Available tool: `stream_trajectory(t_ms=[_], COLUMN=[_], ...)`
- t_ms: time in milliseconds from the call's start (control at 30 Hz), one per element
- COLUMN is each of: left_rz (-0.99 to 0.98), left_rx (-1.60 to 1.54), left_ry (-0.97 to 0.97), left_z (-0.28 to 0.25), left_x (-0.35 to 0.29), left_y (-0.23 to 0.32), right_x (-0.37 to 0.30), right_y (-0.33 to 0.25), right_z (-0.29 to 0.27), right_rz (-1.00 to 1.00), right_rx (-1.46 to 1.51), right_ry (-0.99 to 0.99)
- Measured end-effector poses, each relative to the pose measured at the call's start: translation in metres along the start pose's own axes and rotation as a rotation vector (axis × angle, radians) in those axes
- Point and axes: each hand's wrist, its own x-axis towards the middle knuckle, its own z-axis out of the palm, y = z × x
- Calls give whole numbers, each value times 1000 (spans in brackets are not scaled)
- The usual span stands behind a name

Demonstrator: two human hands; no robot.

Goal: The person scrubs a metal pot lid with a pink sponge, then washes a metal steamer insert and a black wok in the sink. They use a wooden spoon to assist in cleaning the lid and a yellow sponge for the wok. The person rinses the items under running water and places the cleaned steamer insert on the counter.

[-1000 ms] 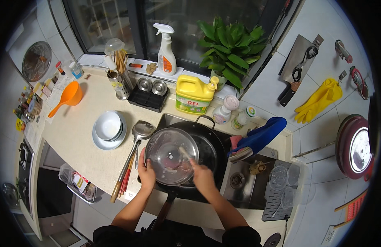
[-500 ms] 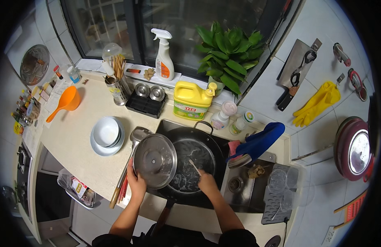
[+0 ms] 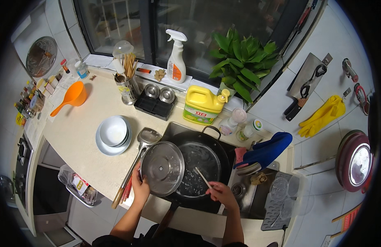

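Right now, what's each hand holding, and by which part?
Left hand: round grey lid, by its near-left rim. Right hand: slim pale stick, by its near end.

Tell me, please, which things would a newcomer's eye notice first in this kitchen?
Probably the black wok in the middle: the left hand holds a round greyish lid or bowl over its left side, and the right hand holds a slim pale stick over its middle. The bright yellow jug behind the wok and the orange ladle on the counter's left stand out next. The green plant by the window catches attention too.
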Motion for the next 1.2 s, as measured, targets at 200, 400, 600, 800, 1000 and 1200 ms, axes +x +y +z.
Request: stream_trajectory(t_ms=[200,400,600,800,1000,1200], left_rz=[-33,-184,-321,-392,-537,-505], left_rx=[-91,-331,-421,-509,-669,-619], left_ry=[-27,-20,-69,-72,6,26], left_z=[-5,-3,-9,-15,-18,-23], left_x=[0,-1,-4,0,7,20], left_y=[7,8,15,11,2,7], right_x=[78,231,338,336,207,81], right_y=[-51,-122,-131,-127,-134,-74], right_z=[49,100,119,116,83,38], right_rz=[-419,-520,-382,-663,-644,-379], right_rx=[-104,-613,-1056,-935,-36,108], right_ry=[255,400,372,394,308,374])
